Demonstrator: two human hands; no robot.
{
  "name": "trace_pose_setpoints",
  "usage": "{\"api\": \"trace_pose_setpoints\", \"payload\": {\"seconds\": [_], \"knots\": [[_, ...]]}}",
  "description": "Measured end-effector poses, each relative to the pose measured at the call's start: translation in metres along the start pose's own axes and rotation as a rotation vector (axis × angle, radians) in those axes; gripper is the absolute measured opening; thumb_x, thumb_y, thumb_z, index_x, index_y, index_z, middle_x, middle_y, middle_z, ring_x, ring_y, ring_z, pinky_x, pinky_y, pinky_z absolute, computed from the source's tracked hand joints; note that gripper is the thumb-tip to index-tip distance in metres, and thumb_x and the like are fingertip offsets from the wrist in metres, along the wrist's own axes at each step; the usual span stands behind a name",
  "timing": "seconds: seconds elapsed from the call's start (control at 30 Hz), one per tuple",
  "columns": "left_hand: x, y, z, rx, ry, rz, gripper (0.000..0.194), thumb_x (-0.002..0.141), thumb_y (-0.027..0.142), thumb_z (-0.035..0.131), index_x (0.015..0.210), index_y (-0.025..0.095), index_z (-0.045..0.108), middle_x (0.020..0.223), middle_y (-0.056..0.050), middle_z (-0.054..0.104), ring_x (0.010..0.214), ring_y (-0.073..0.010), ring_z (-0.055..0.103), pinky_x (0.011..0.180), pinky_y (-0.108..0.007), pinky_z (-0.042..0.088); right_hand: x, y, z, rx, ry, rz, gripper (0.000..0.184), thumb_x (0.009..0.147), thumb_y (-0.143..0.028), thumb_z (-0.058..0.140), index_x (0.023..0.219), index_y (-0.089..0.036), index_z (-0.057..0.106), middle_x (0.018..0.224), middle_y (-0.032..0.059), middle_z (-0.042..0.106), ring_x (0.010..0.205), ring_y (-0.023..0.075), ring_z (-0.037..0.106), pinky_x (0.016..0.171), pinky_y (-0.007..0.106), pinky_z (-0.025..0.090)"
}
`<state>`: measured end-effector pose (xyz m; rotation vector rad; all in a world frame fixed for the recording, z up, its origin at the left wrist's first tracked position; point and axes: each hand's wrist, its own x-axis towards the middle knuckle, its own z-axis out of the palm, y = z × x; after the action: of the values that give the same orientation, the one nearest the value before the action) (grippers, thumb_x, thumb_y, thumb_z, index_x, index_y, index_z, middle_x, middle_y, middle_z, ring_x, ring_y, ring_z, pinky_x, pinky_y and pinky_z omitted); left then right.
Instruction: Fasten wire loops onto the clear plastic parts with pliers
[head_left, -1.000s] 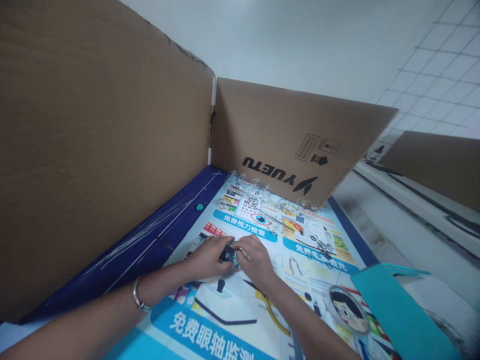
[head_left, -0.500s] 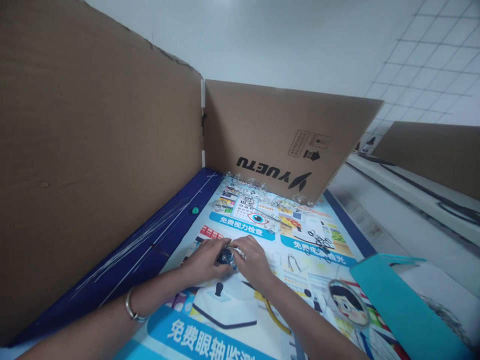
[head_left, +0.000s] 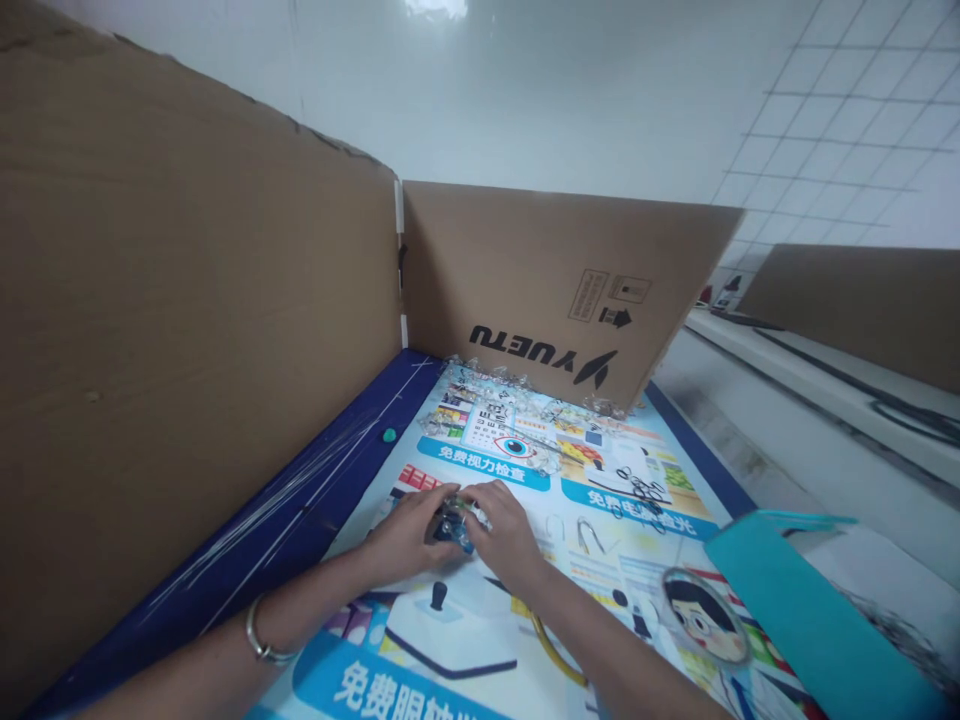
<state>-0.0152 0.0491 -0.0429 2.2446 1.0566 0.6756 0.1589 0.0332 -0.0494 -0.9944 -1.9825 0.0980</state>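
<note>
My left hand (head_left: 409, 530) and my right hand (head_left: 506, 530) meet over a printed poster mat (head_left: 480, 640), fingers pinched together on a small dark blue object with a clear, shiny part (head_left: 453, 523). What the small piece is I cannot make out. A metal bangle (head_left: 259, 640) circles my left wrist. Both hands rest low on the mat.
Cardboard walls (head_left: 187, 330) stand at the left and back (head_left: 555, 290). Several clear small pieces (head_left: 517, 400) lie along the back wall. Dark small rings (head_left: 641, 490) and metal hooks (head_left: 589, 535) lie to the right. A teal folder (head_left: 795, 620) sits at the right.
The hands stay together on the small object with only slight finger shifts. The camera has tipped a little, so the scene sits slightly lower and left.
</note>
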Motion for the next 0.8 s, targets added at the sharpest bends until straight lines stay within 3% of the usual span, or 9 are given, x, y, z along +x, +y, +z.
{"api": "trace_pose_setpoints", "payload": {"seconds": [0.23, 0.5, 0.67, 0.8], "knots": [[-0.002, 0.007, -0.007, 0.008, -0.034, -0.011, 0.055, 0.066, 0.022, 0.063, 0.116, 0.022, 0.041, 0.101, -0.004, 0.061, 0.087, -0.0213, 0.057, 0.077, -0.030, 0.043, 0.000, 0.002, -0.001, -0.009, -0.042, 0.006, 0.028, 0.077, -0.010, 0.051, 0.101, -0.022, 0.053, 0.091, 0.0044, 0.062, 0.084, 0.0194, 0.052, 0.074, 0.035, 0.045], [-0.002, 0.007, -0.011, 0.093, -0.062, 0.000, 0.040, 0.067, 0.027, 0.062, 0.104, 0.021, 0.048, 0.096, -0.003, 0.061, 0.086, -0.0209, 0.057, 0.076, -0.028, 0.042, 0.000, -0.004, -0.008, 0.031, -0.080, 0.013, 0.032, 0.075, -0.009, 0.051, 0.103, -0.023, 0.053, 0.093, 0.0044, 0.061, 0.088, 0.0193, 0.053, 0.078, 0.036, 0.045], [-0.003, 0.006, -0.012, 0.170, -0.063, 0.036, 0.041, 0.068, 0.029, 0.062, 0.105, 0.021, 0.047, 0.102, -0.005, 0.061, 0.094, -0.0237, 0.056, 0.079, -0.031, 0.042, -0.001, -0.003, -0.010, 0.050, -0.096, 0.001, 0.037, 0.074, -0.007, 0.051, 0.107, -0.023, 0.052, 0.097, 0.0050, 0.061, 0.091, 0.0196, 0.052, 0.081, 0.037, 0.045], [-0.002, 0.003, -0.011, 0.220, -0.041, 0.073, 0.049, 0.067, 0.027, 0.063, 0.112, 0.022, 0.045, 0.118, -0.008, 0.055, 0.106, -0.0263, 0.052, 0.088, -0.036, 0.040, -0.002, -0.001, -0.008, 0.060, -0.111, -0.015, 0.037, 0.074, -0.006, 0.050, 0.107, -0.022, 0.052, 0.098, 0.0056, 0.060, 0.092, 0.0198, 0.052, 0.082, 0.038, 0.044]]}}
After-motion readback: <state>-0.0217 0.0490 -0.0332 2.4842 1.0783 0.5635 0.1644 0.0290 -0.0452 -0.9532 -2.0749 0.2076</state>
